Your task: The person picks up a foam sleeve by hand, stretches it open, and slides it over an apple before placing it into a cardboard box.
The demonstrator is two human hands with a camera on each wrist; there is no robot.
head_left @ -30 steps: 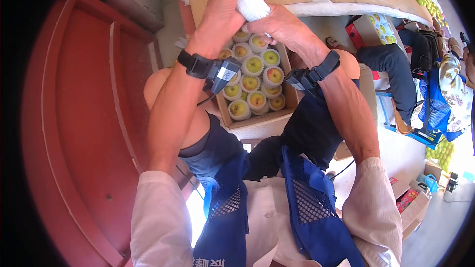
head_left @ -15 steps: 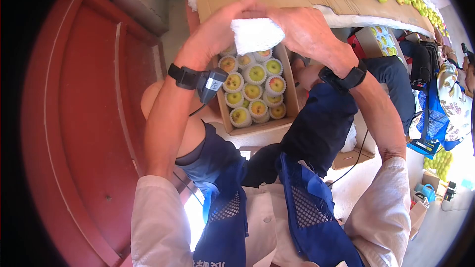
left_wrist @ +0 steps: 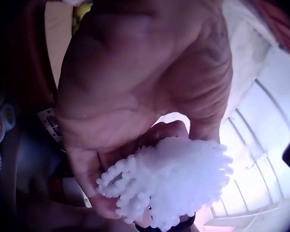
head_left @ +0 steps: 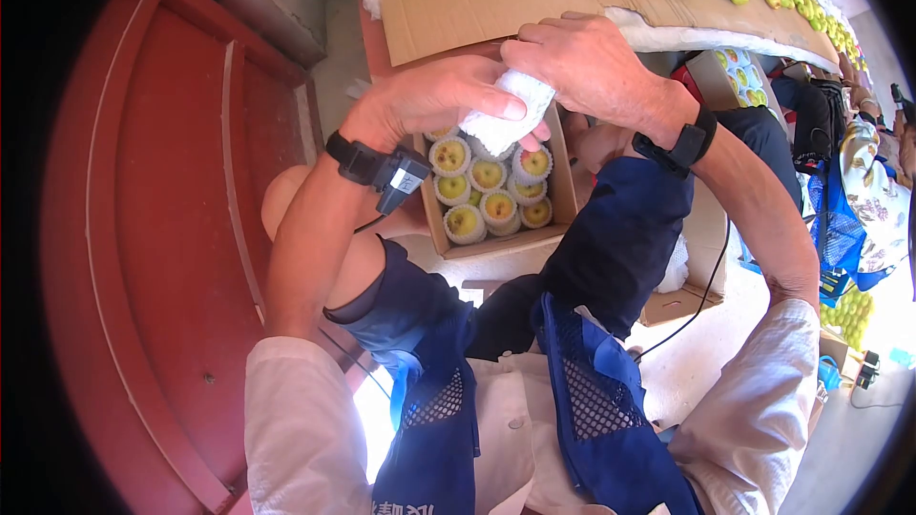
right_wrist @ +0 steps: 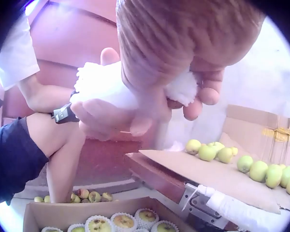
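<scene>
Clamping a knobbly white foam net (head_left: 498,122) are left hand (head_left: 425,100) and right hand (head_left: 582,62) fingers.

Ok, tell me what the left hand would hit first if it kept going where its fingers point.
The left hand grips the foam net; straight on, it would probably meet the right hand, which holds the same net. Depth is unclear.

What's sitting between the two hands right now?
A white foam net, gripped by the left hand and the right hand from either side; the head view shows it plainly.
</scene>
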